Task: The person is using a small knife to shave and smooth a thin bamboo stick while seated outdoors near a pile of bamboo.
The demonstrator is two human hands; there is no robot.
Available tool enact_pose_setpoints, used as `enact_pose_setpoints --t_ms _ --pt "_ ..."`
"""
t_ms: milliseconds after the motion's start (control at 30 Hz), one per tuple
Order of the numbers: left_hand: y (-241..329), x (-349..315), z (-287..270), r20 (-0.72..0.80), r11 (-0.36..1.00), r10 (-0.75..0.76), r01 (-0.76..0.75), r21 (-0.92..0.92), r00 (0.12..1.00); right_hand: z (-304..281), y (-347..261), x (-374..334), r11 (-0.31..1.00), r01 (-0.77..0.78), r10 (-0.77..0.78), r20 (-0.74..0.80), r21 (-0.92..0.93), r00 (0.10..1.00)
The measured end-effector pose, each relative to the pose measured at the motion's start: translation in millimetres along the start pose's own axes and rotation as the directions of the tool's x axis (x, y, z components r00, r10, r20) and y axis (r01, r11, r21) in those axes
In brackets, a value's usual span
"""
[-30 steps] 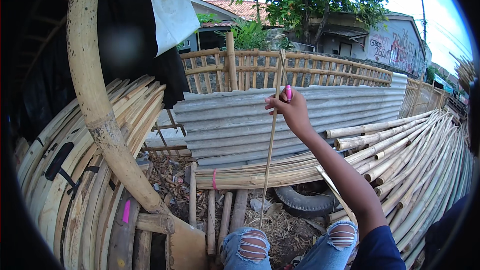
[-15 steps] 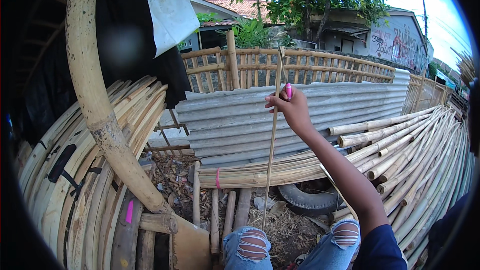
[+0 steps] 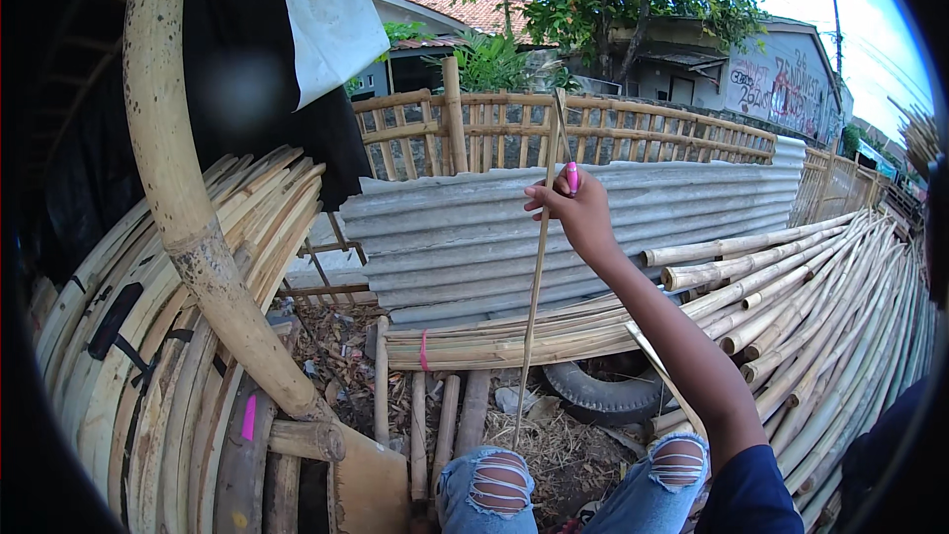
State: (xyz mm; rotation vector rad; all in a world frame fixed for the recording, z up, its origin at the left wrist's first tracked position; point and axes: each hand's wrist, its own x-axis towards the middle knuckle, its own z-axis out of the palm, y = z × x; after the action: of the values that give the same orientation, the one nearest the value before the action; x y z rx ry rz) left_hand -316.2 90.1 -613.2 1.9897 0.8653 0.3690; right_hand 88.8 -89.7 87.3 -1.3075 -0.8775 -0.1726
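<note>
Raised in front of me, my right hand [image 3: 578,208] is closed around a knife [image 3: 572,178] with a pink handle. Its thin blade points up and meets a bamboo strip [image 3: 535,307] near the top. Thumb and fingers of the same hand also pinch the strip. Long and narrow, the strip stands nearly upright, leaning slightly, with its lower end down by my knees in torn jeans [image 3: 494,494]. My left hand is out of sight.
A thick bamboo post [image 3: 188,168] and split bamboo slats [image 3: 138,336] stand on the left. Bamboo poles [image 3: 811,326] are piled right. Ahead are a corrugated sheet [image 3: 554,237], a bundle of strips [image 3: 494,346], a tire [image 3: 603,396] and a bamboo fence [image 3: 633,133].
The knife's blade tip has shifted slightly and now sits close against the strip's upper part. The hand stays almost in place; the whole view has shifted a little.
</note>
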Motion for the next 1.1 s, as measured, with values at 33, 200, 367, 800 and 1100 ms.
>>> enact_pose_setpoints --t_ms 33,200,367,800,1100 --pt "-6 6 1 -0.032 1.000 0.007 -0.007 -0.005 0.999 8 -6 -1 1.000 0.011 -0.011 0.014 0.025 1.000" --pt "190 50 -17 0.068 0.833 -0.384 0.377 -0.405 0.921 -19 15 -8 0.999 -0.012 0.011 -0.018 -0.040 1.000" --pt "451 125 -93 0.236 0.738 0.405 -0.164 -0.654 0.884 -4 3 -5 1.000 0.005 -0.005 -0.017 -0.007 1.000" --pt "679 121 -67 0.104 0.244 0.803 -0.165 -0.956 0.587 -18 -56 -51 0.463 0.352 -0.377 0.178 -0.814 0.909" --pt "674 121 -67 0.177 0.214 0.793 0.006 -0.977 0.583 -45 -44 -67 0.048 0.479 -0.116 0.472 -0.876 0.874"
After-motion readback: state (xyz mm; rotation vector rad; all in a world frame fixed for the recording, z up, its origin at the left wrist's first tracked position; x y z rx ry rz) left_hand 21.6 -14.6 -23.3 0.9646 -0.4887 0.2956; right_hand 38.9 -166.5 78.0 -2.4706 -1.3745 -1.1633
